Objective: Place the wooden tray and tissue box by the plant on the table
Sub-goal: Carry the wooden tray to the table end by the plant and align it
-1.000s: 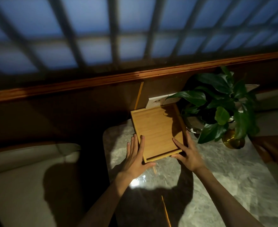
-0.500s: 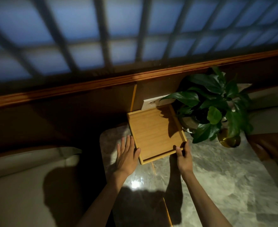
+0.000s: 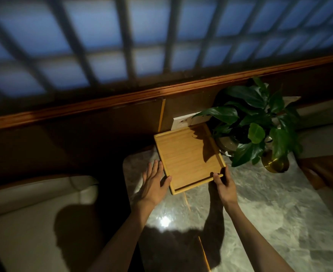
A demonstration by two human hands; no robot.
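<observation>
A square wooden tray [image 3: 187,158] with a low rim lies on the marble table [image 3: 260,209], at its far left corner, just left of the green plant [image 3: 258,118]. My right hand [image 3: 223,183] pinches the tray's near right corner, thumb on the rim. My left hand [image 3: 155,182] lies flat with fingers spread against the tray's near left edge, thumb touching the rim. No tissue box shows in this view.
The plant stands in a glass vase [image 3: 226,144], with a brass-coloured round object [image 3: 275,163] beside it. White wall sockets [image 3: 183,121] sit behind the tray. Pale sofa cushions [image 3: 34,222] flank the table on the left, and a brown armrest [image 3: 322,169] is on the right.
My right hand has closed onto the tray's near right corner. My left hand slid back along the left edge. The tray has turned slightly and sits closer to the wall.
</observation>
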